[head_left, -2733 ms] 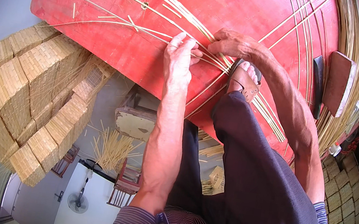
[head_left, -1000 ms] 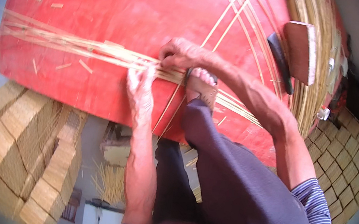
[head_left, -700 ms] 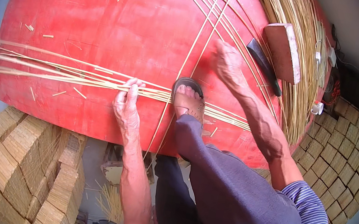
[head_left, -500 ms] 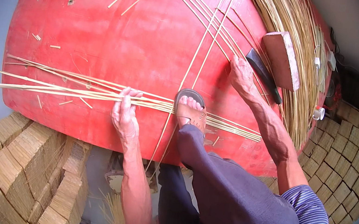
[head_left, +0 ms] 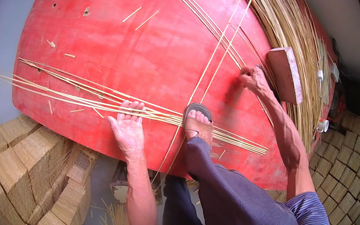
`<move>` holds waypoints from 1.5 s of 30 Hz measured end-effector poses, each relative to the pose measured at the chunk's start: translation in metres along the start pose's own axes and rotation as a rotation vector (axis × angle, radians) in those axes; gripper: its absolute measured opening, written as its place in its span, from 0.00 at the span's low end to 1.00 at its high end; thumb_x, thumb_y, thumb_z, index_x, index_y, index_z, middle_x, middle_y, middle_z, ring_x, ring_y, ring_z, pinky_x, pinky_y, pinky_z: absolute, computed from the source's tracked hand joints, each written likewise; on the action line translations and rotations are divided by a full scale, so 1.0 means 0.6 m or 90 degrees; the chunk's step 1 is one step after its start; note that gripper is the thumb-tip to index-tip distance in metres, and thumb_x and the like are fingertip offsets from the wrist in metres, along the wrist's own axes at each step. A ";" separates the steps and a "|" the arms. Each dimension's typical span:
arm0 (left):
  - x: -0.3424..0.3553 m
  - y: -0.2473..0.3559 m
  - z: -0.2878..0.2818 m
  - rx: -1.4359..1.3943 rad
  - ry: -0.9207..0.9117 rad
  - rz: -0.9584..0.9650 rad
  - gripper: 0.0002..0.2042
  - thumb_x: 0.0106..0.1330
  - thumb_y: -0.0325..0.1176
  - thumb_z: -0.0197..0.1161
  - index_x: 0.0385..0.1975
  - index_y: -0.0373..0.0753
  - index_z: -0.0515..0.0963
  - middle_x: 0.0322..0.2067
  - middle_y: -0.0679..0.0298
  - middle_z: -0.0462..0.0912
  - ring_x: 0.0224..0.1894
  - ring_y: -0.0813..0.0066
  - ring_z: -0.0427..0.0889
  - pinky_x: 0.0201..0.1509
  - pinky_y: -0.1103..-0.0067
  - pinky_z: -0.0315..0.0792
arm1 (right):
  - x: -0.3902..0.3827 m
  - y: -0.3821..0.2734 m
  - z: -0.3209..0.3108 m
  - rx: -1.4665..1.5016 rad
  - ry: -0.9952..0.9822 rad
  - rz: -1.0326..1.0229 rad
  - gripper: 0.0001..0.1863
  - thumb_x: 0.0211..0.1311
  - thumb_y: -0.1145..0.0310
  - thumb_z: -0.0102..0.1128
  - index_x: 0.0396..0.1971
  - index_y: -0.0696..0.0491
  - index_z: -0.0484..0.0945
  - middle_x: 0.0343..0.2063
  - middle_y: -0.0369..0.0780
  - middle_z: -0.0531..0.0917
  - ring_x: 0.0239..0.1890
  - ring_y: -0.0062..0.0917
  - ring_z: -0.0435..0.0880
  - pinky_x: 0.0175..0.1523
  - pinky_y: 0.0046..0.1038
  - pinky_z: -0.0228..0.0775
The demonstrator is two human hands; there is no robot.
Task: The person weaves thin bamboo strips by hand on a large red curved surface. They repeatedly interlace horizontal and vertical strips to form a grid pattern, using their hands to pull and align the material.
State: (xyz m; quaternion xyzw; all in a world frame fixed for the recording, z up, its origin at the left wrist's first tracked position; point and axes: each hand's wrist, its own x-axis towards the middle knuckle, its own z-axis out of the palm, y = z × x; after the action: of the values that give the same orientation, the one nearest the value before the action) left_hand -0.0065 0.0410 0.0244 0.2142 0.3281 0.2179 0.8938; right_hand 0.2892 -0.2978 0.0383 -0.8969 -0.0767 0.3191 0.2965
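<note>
A bundle of thin bamboo strips (head_left: 160, 117) runs across the red board, pinned by my sandalled foot (head_left: 198, 128). My left hand (head_left: 129, 128) is palm up, fingers stretched out beneath the strips, thumb apart; it is open. My right hand (head_left: 254, 80) is closed in a fist above the board near a reddish brick. A dark tip shows at its top and a dark smear below it, apparently a knife, mostly hidden and blurred. Two crosswise strips (head_left: 221, 48) pass under the bundle by my foot.
The brick (head_left: 286, 74) rests against a thick sheaf of long strips (head_left: 291, 31) along the right side. Loose strips (head_left: 192, 6) curve across the far part of the red board (head_left: 105, 49). Stacked bundles (head_left: 27, 154) stand at lower left; more (head_left: 352, 154) lie right. A white mug (head_left: 323, 125) is at the right.
My left hand has turned from a pinch on the strips to an open palm below them. The dark knife beside the brick has gone from its place; my right hand has closed there.
</note>
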 end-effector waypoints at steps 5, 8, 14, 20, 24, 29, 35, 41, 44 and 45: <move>0.001 0.014 -0.009 -0.101 0.036 -0.054 0.34 0.75 0.59 0.42 0.61 0.30 0.69 0.52 0.45 0.80 0.57 0.47 0.77 0.69 0.56 0.64 | 0.068 -0.015 -0.074 0.136 0.211 0.026 0.15 0.64 0.65 0.55 0.30 0.63 0.80 0.18 0.40 0.81 0.19 0.23 0.81 0.23 0.27 0.75; 0.008 0.012 -0.022 -0.041 0.017 -0.058 0.31 0.77 0.55 0.44 0.63 0.31 0.68 0.48 0.49 0.82 0.51 0.52 0.82 0.64 0.59 0.70 | 0.119 -0.044 -0.132 0.182 0.301 -0.049 0.15 0.64 0.64 0.55 0.31 0.62 0.81 0.19 0.41 0.82 0.19 0.22 0.82 0.23 0.28 0.75; 0.011 0.016 -0.001 0.065 -0.033 -0.085 0.28 0.76 0.47 0.51 0.67 0.34 0.61 0.46 0.51 0.83 0.47 0.59 0.84 0.56 0.62 0.77 | 0.128 -0.197 -0.111 0.096 0.386 -0.278 0.10 0.68 0.77 0.50 0.28 0.54 0.81 0.19 0.31 0.78 0.21 0.13 0.75 0.24 0.22 0.66; 0.009 0.050 0.044 0.178 -0.178 -0.103 0.43 0.61 0.43 0.72 0.71 0.40 0.53 0.59 0.52 0.70 0.51 0.58 0.82 0.55 0.62 0.79 | -0.013 -0.289 0.163 -0.127 0.127 -0.728 0.16 0.51 0.77 0.58 0.42 0.54 0.79 0.31 0.42 0.83 0.33 0.37 0.85 0.33 0.37 0.77; 0.007 0.058 0.060 0.190 -0.161 -0.007 0.37 0.62 0.36 0.71 0.69 0.41 0.57 0.55 0.57 0.76 0.52 0.62 0.82 0.57 0.64 0.80 | -0.077 -0.324 0.217 -0.212 -0.126 -0.677 0.06 0.52 0.68 0.57 0.29 0.53 0.75 0.25 0.42 0.82 0.26 0.40 0.84 0.25 0.41 0.74; -0.006 0.048 0.007 0.240 0.038 0.150 0.18 0.69 0.32 0.63 0.56 0.34 0.72 0.46 0.56 0.80 0.42 0.68 0.80 0.50 0.72 0.77 | 0.000 -0.320 0.195 -0.232 -0.129 -0.620 0.07 0.55 0.66 0.61 0.21 0.51 0.76 0.19 0.40 0.79 0.22 0.42 0.82 0.22 0.42 0.69; -0.060 -0.027 -0.074 0.193 0.292 0.093 0.18 0.72 0.35 0.61 0.56 0.34 0.71 0.49 0.56 0.79 0.48 0.67 0.78 0.57 0.70 0.71 | 0.111 -0.274 0.205 -0.361 -0.069 -0.633 0.08 0.54 0.65 0.62 0.20 0.50 0.76 0.24 0.39 0.80 0.34 0.37 0.82 0.37 0.41 0.72; -0.134 -0.067 -0.110 0.142 0.375 -0.016 0.18 0.71 0.38 0.63 0.55 0.37 0.72 0.48 0.59 0.80 0.47 0.69 0.80 0.55 0.70 0.74 | 0.111 -0.234 0.233 -0.339 0.007 -0.660 0.07 0.51 0.66 0.62 0.19 0.50 0.74 0.26 0.38 0.76 0.38 0.33 0.75 0.48 0.37 0.66; -0.144 -0.075 -0.105 0.173 0.393 -0.056 0.18 0.69 0.42 0.65 0.52 0.38 0.73 0.46 0.60 0.81 0.45 0.70 0.81 0.53 0.71 0.75 | 0.110 -0.211 0.232 -0.326 0.095 -0.652 0.07 0.50 0.67 0.63 0.22 0.51 0.74 0.29 0.38 0.74 0.39 0.34 0.74 0.48 0.37 0.66; -0.147 -0.075 -0.110 0.178 0.392 -0.064 0.18 0.69 0.43 0.65 0.51 0.38 0.74 0.46 0.61 0.81 0.44 0.71 0.81 0.52 0.72 0.75 | 0.110 -0.210 0.231 -0.324 0.113 -0.645 0.07 0.49 0.67 0.63 0.23 0.51 0.74 0.30 0.39 0.74 0.40 0.34 0.74 0.49 0.37 0.66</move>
State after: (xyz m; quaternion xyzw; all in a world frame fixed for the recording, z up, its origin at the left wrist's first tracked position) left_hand -0.1013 -0.0264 -0.0014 0.2421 0.6194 0.1807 0.7246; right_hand 0.2621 -0.1069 -0.0093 -0.8148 -0.5460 0.0325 0.1923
